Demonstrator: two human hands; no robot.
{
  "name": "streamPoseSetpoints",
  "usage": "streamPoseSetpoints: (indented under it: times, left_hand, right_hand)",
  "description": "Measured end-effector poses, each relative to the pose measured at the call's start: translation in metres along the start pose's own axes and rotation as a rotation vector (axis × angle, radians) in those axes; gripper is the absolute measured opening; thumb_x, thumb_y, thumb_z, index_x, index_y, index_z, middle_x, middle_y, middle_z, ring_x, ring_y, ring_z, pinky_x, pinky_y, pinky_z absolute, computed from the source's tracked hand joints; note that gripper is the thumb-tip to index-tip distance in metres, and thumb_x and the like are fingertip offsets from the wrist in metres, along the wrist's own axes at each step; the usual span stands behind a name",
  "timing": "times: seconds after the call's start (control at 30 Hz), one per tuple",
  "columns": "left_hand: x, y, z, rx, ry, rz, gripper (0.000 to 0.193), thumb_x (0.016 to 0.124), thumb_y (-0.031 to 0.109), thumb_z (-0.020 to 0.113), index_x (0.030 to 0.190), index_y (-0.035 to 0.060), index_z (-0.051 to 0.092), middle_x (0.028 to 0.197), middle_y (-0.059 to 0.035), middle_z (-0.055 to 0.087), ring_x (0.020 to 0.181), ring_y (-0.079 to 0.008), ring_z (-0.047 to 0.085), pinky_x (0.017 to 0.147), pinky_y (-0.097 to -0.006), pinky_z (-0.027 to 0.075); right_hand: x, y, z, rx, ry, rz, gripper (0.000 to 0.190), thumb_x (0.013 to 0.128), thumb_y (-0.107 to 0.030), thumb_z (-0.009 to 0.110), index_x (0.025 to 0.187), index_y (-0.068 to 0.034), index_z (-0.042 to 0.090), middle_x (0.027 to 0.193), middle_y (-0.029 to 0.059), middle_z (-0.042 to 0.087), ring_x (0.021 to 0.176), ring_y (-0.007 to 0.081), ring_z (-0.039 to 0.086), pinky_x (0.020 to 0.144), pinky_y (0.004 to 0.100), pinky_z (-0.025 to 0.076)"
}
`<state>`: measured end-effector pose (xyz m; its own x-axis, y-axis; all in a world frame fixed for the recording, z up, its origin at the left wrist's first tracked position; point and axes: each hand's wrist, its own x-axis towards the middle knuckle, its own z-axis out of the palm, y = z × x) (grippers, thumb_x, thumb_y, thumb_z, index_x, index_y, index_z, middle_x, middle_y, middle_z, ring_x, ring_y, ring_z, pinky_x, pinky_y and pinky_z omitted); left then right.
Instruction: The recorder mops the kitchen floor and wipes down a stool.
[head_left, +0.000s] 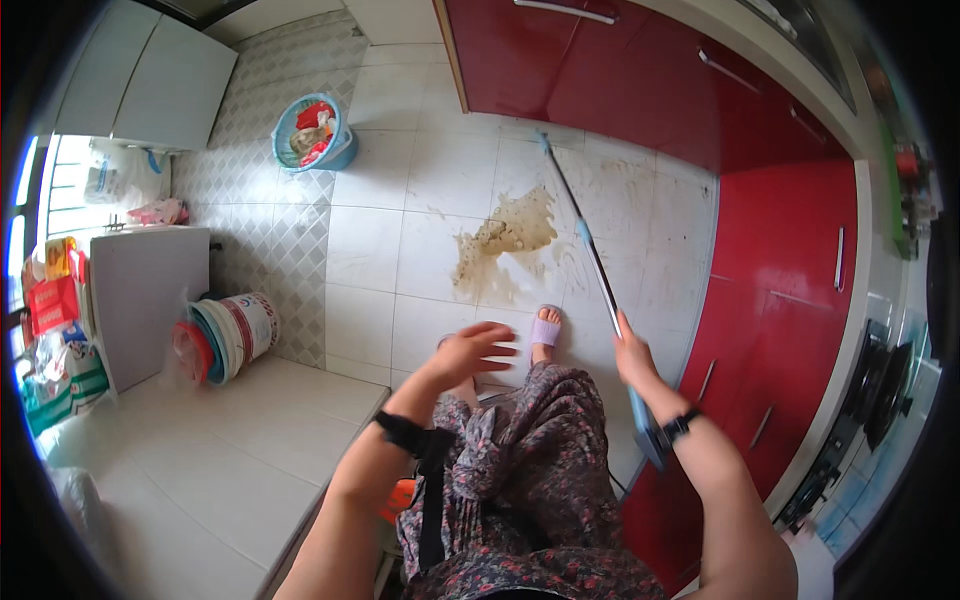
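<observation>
My right hand (635, 356) is closed around the pole of a long-handled cleaning tool (596, 259), black and silver with light blue fittings. The pole slants away over the floor, its light blue tip near the red cabinets. A dark grey flat piece at its near end shows beside my right wrist; its exact kind is unclear. My left hand (472, 352) hangs empty in front of me, fingers apart and slightly blurred. Ahead of my feet, a brownish liquid spill (514, 236) spreads over the white floor tiles (364, 247). Fainter smears lie right of it.
A light blue bucket (343, 154) containing rubbish stands far left. Red cabinets (780, 225) with metal handles line the far side and right. At left, a raised tiled ledge (247, 442) bears stacked tubs (244, 330). My lilac slipper (545, 330) is close to the spill.
</observation>
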<state>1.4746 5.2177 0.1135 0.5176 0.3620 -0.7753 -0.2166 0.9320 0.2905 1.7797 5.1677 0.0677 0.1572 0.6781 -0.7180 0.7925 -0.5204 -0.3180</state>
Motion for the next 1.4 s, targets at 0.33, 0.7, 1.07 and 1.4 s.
streamPoseSetpoints:
  times: [0.33,0.7,1.07,1.4]
  left_hand:
    - [0.026,-0.092,-0.010,-0.314,0.012,-0.214,0.031,0.089,0.039,0.038,0.098,0.0100,0.042,0.069,-0.0044,0.045,0.050,-0.0125,0.040,0.044,-0.0255,0.035]
    - [-0.174,-0.116,-0.132,0.157,0.350,-0.533,0.034,0.089,0.039,0.034,0.087,0.0071,0.044,0.049,-0.0039,0.040,0.034,-0.0145,0.037,0.032,-0.0262,0.031]
    - [-0.093,-0.088,-0.061,1.531,0.009,0.053,0.017,0.070,0.005,0.050,0.087,0.0050,0.047,0.071,-0.0125,0.048,0.061,-0.0295,0.053,0.049,-0.0386,0.044]
    - [0.231,0.029,0.184,0.990,0.117,-0.260,0.021,0.084,0.025,0.044,0.093,0.0069,0.049,0.062,-0.0035,0.045,0.040,-0.0099,0.038,0.032,-0.0246,0.032]
  right_hand:
    - [0.101,-0.146,0.104,-0.068,-0.160,0.079,0.069,0.075,-0.019,0.042,0.135,-0.013,0.008,0.088,0.0203,0.060,0.074,0.0314,0.060,0.064,0.0387,0.047]
    - [-0.048,-0.189,0.283,0.172,-0.390,-0.098,0.085,0.077,-0.030,0.045,0.127,0.007,-0.014,0.066,0.0203,0.059,0.054,0.0342,0.056,0.051,0.0419,0.043]
    - [-0.016,-0.126,0.156,0.571,-0.133,0.093,0.094,0.069,-0.018,0.054,0.131,-0.011,-0.017,0.069,0.0230,0.056,0.063,0.0363,0.057,0.054,0.0439,0.044]
    - [0.230,0.060,-0.088,0.683,0.189,0.277,0.049,0.072,-0.018,0.048,0.111,0.005,0.031,0.059,0.0138,0.056,0.043,0.0216,0.055,0.036,0.0314,0.046]
